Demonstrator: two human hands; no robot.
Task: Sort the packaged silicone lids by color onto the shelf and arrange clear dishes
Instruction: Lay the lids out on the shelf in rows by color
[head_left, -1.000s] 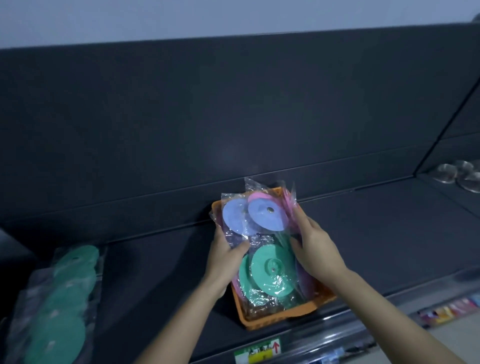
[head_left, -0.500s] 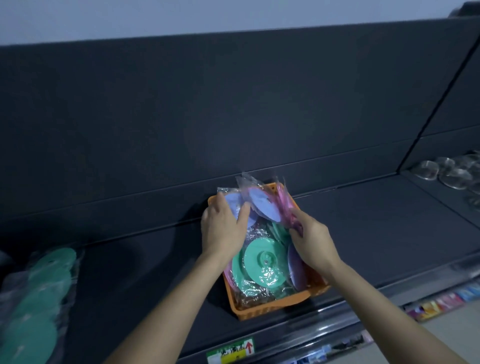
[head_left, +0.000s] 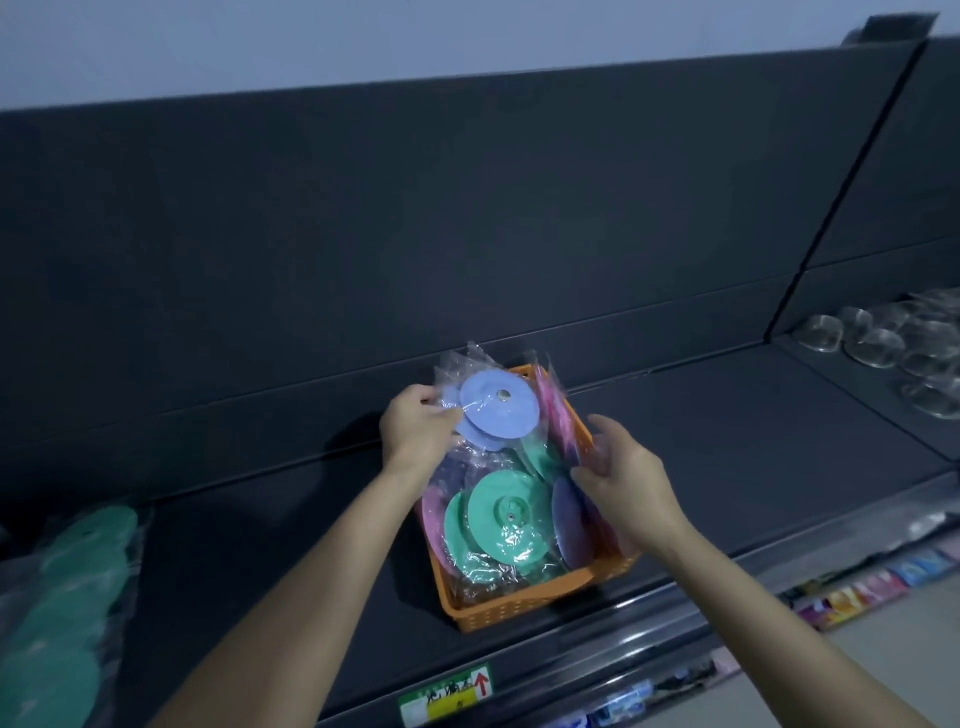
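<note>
Left hand: our left hand (head_left: 415, 434) is pinching the left edge of the blue lid packet (head_left: 493, 413), with thumb and fingers curled onto its clear wrap, and is holding it tilted above the far end of the basket.
Right hand: our right hand (head_left: 628, 486) is hovering at the right side of the basket with its fingers loosely spread. The thumb is lying against the wrap there, and we cannot tell whether it is gripping anything.
Blue lid packet: we are seeing two round lavender-blue lids overlapping inside one clear bag, with the bag's top sticking up behind them.
Orange basket (head_left: 519, 605): it is sitting on the dark shelf (head_left: 727, 441) close to the near edge, with its long side running from near to far.
Basket contents: green lids (head_left: 506, 522) in wrap are lying face up in the near middle. A pink lid (head_left: 431, 517) is leaning at the left wall and a purple lid (head_left: 569, 519) is standing on edge at the right wall. A pink packet (head_left: 553, 410) is standing at the far right corner.
Sorted green packets (head_left: 62, 597): they are lying on the shelf at the far left, well apart from the basket.
Clear dishes (head_left: 878, 345): they are clustering on the neighbouring shelf section at the far right.
Price label (head_left: 447, 693): it is sitting on the shelf's front rail, just below the basket.
</note>
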